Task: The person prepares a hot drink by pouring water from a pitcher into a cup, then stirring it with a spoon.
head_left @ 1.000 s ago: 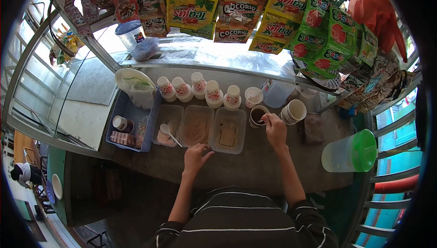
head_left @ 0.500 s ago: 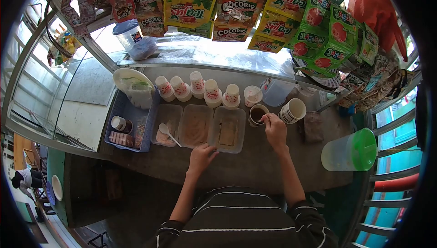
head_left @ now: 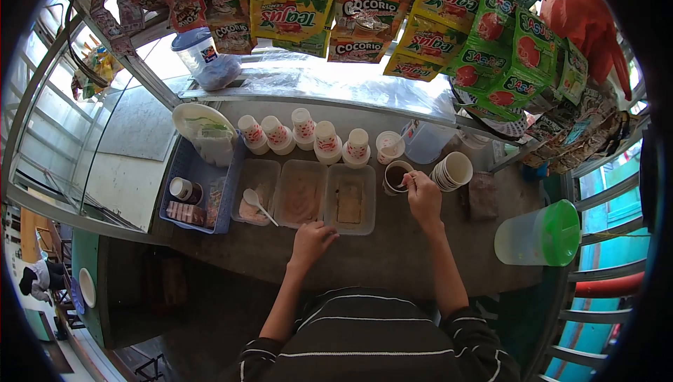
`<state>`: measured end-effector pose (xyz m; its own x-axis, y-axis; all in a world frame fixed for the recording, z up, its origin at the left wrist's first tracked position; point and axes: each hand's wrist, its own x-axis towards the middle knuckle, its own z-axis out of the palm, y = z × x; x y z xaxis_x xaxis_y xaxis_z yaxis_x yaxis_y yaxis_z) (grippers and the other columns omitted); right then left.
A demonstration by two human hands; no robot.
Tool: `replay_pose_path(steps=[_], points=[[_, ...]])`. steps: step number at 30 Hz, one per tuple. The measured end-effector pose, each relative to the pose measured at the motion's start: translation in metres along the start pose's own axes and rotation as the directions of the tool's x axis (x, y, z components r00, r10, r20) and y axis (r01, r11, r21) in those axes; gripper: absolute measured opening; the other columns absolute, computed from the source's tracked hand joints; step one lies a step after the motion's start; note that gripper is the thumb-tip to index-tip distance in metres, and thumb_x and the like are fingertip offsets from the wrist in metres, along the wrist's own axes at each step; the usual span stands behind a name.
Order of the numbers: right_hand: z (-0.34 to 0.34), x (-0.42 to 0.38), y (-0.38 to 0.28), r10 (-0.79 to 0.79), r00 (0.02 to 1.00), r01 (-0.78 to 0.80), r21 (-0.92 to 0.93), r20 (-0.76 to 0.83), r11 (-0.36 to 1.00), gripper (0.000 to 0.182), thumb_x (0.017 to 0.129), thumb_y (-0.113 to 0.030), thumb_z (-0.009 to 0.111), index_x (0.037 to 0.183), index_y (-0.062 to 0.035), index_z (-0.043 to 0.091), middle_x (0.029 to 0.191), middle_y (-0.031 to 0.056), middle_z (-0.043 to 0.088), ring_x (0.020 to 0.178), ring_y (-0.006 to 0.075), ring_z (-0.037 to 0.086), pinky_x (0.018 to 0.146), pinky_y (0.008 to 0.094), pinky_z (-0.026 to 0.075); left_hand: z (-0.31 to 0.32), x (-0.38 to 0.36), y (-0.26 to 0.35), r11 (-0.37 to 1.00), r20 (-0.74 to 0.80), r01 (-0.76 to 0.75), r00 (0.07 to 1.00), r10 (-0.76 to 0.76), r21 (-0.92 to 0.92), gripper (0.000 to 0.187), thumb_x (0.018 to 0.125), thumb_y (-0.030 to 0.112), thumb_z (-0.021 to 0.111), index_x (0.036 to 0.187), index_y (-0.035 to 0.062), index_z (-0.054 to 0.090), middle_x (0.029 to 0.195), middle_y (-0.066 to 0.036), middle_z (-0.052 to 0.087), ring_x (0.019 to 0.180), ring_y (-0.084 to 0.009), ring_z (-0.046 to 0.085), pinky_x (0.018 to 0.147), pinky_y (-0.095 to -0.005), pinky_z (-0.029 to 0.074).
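My right hand [head_left: 425, 199] is over the near right rim of a paper cup [head_left: 397, 177] of dark liquid. Its fingers are pinched together, and whatever they hold is too small to make out. My left hand [head_left: 312, 243] rests at the counter near the front edges of two clear tubs, the middle one [head_left: 301, 196] with light brown powder and the right one [head_left: 351, 203] with a brownish layer. Its thumb is apart from its loosely bent fingers, with nothing seen in them. A white spoon [head_left: 259, 206] lies in the left tub [head_left: 256, 175].
Stacked patterned cups [head_left: 326, 141] stand behind the tubs. Nested paper cups [head_left: 452, 171], a brown packet [head_left: 482, 196] and a green-lidded container [head_left: 538, 233] are at the right. A blue basket [head_left: 223, 199] sits left; sachets [head_left: 368, 14] hang above. A person [head_left: 43, 278] is far left.
My right hand has shifted very slightly at the cup. My left hand stays in about the same place. The view has moved a little.
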<state>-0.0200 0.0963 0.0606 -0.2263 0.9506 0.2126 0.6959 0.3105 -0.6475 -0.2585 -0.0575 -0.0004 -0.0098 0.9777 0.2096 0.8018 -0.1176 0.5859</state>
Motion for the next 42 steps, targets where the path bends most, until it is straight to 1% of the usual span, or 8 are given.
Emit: replay_pose_path(steps=[5, 10, 15, 17, 29, 35, 38, 42], points=[[0.007, 0.002, 0.004, -0.084, 0.992, 0.087, 0.035, -0.094, 0.996, 0.020, 0.094, -0.022, 0.052, 0.090, -0.0060, 0.064, 0.084, 0.0115, 0.064, 0.075, 0.0342, 0.062, 0.064, 0.0414, 0.047, -0.001, 0.000, 0.000, 1.000, -0.007, -0.001, 1.000, 0.001, -0.016, 0.015, 0.073, 0.024, 0.074, 0.078, 0.0105, 0.069, 0.069, -0.006, 0.058, 0.071, -0.0270, 0.060, 0.064, -0.0396, 0.044], [0.005, -0.002, 0.006, -0.063, 0.994, 0.066, 0.031, -0.088, 0.997, 0.020, 0.094, -0.021, 0.053, 0.089, -0.0061, 0.064, 0.085, 0.0107, 0.064, 0.076, 0.0336, 0.062, 0.064, 0.0405, 0.047, -0.004, 0.002, 0.003, 0.999, -0.016, -0.002, 1.000, 0.001, -0.048, 0.018, 0.076, 0.025, 0.072, 0.079, 0.0084, 0.067, 0.071, -0.007, 0.060, 0.071, -0.0276, 0.060, 0.064, -0.0399, 0.044], [0.000, -0.006, 0.007, -0.034, 0.997, 0.035, 0.022, -0.076, 0.999, 0.021, 0.094, -0.023, 0.052, 0.087, -0.0064, 0.064, 0.085, 0.0104, 0.064, 0.076, 0.0333, 0.062, 0.064, 0.0405, 0.047, -0.006, 0.003, 0.003, 1.000, -0.028, -0.006, 1.000, 0.005, -0.030, 0.020, 0.079, 0.027, 0.070, 0.079, 0.0078, 0.066, 0.072, -0.008, 0.062, 0.070, -0.0281, 0.060, 0.065, -0.0396, 0.044], [-0.004, -0.006, 0.003, -0.004, 0.999, 0.003, -0.005, -0.035, 1.000, 0.022, 0.094, -0.023, 0.052, 0.087, -0.0064, 0.064, 0.085, 0.0105, 0.065, 0.076, 0.0332, 0.062, 0.064, 0.0404, 0.047, -0.008, 0.003, 0.004, 0.999, -0.029, 0.001, 1.000, -0.002, -0.033, 0.020, 0.080, 0.028, 0.070, 0.079, 0.0079, 0.066, 0.072, -0.008, 0.062, 0.070, -0.0281, 0.060, 0.065, -0.0395, 0.044], [0.011, -0.002, 0.014, -0.093, 0.989, 0.100, 0.052, -0.111, 0.994, 0.020, 0.092, -0.023, 0.055, 0.091, -0.0053, 0.066, 0.085, 0.0115, 0.065, 0.077, 0.0334, 0.063, 0.066, 0.0405, 0.048, -0.014, 0.004, 0.008, 1.000, -0.076, 0.007, 0.997, -0.009, -0.025, 0.021, 0.082, 0.027, 0.068, 0.078, 0.0072, 0.065, 0.069, -0.009, 0.060, 0.068, -0.0276, 0.059, 0.063, -0.0390, 0.043], [-0.002, -0.008, 0.006, -0.031, 0.998, 0.032, 0.022, -0.051, 0.999, 0.021, 0.093, -0.022, 0.053, 0.089, -0.0058, 0.066, 0.085, 0.0111, 0.065, 0.076, 0.0326, 0.063, 0.065, 0.0401, 0.048, -0.012, 0.002, 0.005, 1.000, -0.093, -0.005, 0.996, 0.003, -0.024, 0.021, 0.082, 0.026, 0.068, 0.077, 0.0066, 0.065, 0.068, -0.009, 0.059, 0.068, -0.0280, 0.059, 0.063, -0.0394, 0.043], [-0.009, -0.010, -0.001, -0.035, 0.998, 0.037, 0.037, -0.049, 0.999, 0.020, 0.093, -0.021, 0.055, 0.089, -0.0052, 0.066, 0.084, 0.0114, 0.065, 0.073, 0.0321, 0.063, 0.063, 0.0385, 0.048, -0.014, 0.003, 0.003, 1.000, -0.113, -0.014, 0.994, 0.011, -0.028, 0.021, 0.083, 0.026, 0.068, 0.077, 0.0063, 0.064, 0.068, -0.009, 0.060, 0.068, -0.0281, 0.059, 0.063, -0.0398, 0.043], [-0.023, -0.012, -0.013, -0.041, 0.995, 0.049, 0.088, -0.093, 0.995, 0.019, 0.092, -0.021, 0.056, 0.091, -0.0046, 0.066, 0.083, 0.0118, 0.065, 0.071, 0.0316, 0.062, 0.062, 0.0371, 0.047, -0.019, 0.005, -0.001, 0.999, -0.155, 0.037, 0.987, -0.040, -0.020, 0.021, 0.083, 0.025, 0.067, 0.077, 0.0059, 0.064, 0.070, -0.008, 0.061, 0.067, -0.0279, 0.059, 0.062, -0.0390, 0.043]])
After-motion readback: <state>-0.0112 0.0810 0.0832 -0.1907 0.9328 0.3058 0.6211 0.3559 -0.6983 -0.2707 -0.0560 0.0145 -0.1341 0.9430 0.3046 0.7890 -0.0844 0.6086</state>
